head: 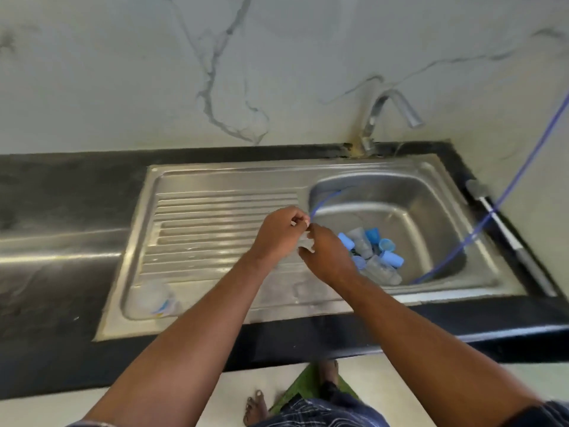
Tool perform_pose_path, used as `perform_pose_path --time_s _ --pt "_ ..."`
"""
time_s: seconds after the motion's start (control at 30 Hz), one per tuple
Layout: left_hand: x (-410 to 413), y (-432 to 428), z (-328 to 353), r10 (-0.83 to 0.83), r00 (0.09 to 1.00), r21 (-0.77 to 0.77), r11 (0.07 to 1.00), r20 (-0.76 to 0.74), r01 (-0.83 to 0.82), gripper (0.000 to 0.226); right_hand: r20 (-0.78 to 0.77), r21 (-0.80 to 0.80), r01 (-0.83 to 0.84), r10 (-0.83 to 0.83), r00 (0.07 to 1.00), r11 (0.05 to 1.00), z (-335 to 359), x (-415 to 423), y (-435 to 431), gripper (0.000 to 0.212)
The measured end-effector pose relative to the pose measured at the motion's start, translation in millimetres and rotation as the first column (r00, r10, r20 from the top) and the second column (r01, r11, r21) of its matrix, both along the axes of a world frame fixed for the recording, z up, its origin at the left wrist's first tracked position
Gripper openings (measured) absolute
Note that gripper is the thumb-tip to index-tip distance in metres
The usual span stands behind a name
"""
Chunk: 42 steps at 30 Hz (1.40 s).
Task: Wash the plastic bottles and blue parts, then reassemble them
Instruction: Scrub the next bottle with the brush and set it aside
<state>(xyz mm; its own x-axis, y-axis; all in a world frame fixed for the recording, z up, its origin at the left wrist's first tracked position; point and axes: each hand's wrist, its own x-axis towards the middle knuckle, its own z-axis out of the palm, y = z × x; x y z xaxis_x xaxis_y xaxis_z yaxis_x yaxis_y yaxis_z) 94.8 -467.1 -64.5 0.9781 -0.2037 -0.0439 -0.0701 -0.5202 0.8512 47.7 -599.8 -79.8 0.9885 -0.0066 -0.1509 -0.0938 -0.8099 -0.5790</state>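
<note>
Now the left hand (281,234) pinches the thin blue hose (492,211) above the stainless steel sink (215,180). The right hand (331,260) touches it, but I cannot tell its grip. The clear plastic bottles (381,269) and blue plastic parts (392,259) lie in the right basin.

The person's forearms are bare down to the left hand (278,232) and the right hand (328,257). A dark blue sleeve edge (554,411) shows at the right upper arm, and a greyish-blue one at the left. Lower down is a dark navy checked garment (323,411) with thin pale lines. The feet (255,405) are bare.
</note>
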Motion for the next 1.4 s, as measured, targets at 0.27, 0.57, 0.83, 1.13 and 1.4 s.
perform_pose_path --time_s 0.27,0.57,0.83,1.13,1.4 --pt "34 -114 -35 -0.118 0.989 0.095 0.988 -0.09 0.126 0.015 -0.148 -0.059 0.184 -0.191 0.97 0.981 -31 33 -167 0.03" --pt "61 -168 -67 -0.063 0.979 0.196 0.975 -0.196 0.102 0.017 -0.331 -0.127 0.207 -0.238 0.913 0.97 -83 61 -273 0.021" --pt "74 -175 -84 -0.071 0.97 0.234 0.964 -0.232 0.126 0.018 -0.488 -0.267 -0.034 -0.105 0.867 0.963 -110 58 -274 0.028" --pt "87 -178 -93 -0.112 0.965 0.25 0.953 -0.237 0.172 0.018 -0.419 -0.439 -0.196 -0.007 0.908 0.877 -121 65 -249 0.043" --pt "89 -173 -97 -0.125 0.963 0.229 0.957 -0.237 0.18 0.018 -0.489 -0.522 -0.264 -0.031 0.872 0.811 -141 73 -235 0.05"
